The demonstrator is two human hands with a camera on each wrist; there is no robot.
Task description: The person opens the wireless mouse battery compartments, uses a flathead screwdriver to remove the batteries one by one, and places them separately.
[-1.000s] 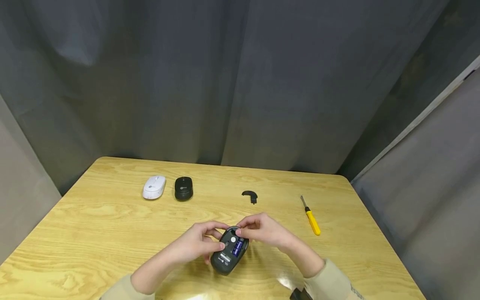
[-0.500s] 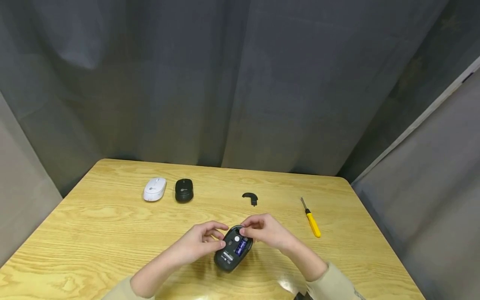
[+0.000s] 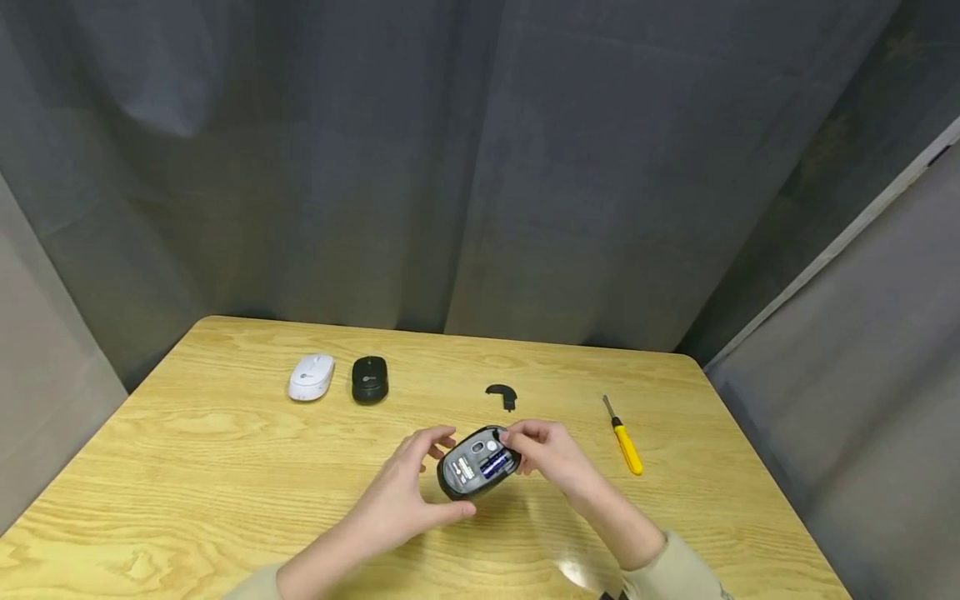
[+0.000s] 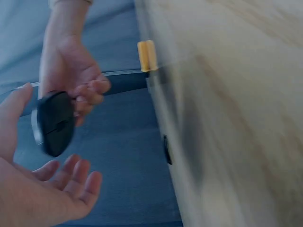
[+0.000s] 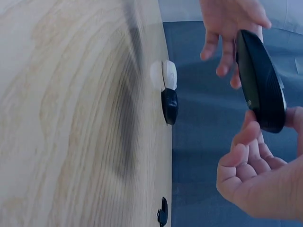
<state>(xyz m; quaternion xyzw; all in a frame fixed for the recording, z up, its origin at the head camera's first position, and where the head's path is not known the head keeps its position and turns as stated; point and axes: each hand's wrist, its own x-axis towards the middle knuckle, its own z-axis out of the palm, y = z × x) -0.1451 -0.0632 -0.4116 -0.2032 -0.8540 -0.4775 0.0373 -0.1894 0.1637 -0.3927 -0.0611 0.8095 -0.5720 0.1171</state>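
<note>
A black computer mouse (image 3: pixel 456 478) is held up over the table, underside toward the head camera, a blue battery (image 3: pixel 494 464) showing in its uncovered compartment. My right hand (image 3: pixel 551 457) pinches it by the far right end, thumb on the underside and fingers beneath. On the other side my left hand (image 3: pixel 397 492) is spread around the mouse with thumb and fingers apart. The left wrist view shows a gap between these fingers (image 4: pixel 71 175) and the mouse (image 4: pixel 57 122). In the right wrist view, right fingertips touch the lower end of the mouse (image 5: pixel 265 85).
A black curved cover piece (image 3: pixel 504 395) lies on the wooden table (image 3: pixel 225 467) beyond the hands. Farther left are a white mouse (image 3: pixel 311 377) and another black mouse (image 3: pixel 370 380). A yellow-handled screwdriver (image 3: pixel 627 446) lies at the right. Grey curtains (image 3: pixel 480 167) hang behind the table.
The held mouse has moved up and to the right, and turned so its underside catches more light. My left thumb has come off it and the left hand has spread wider.
</note>
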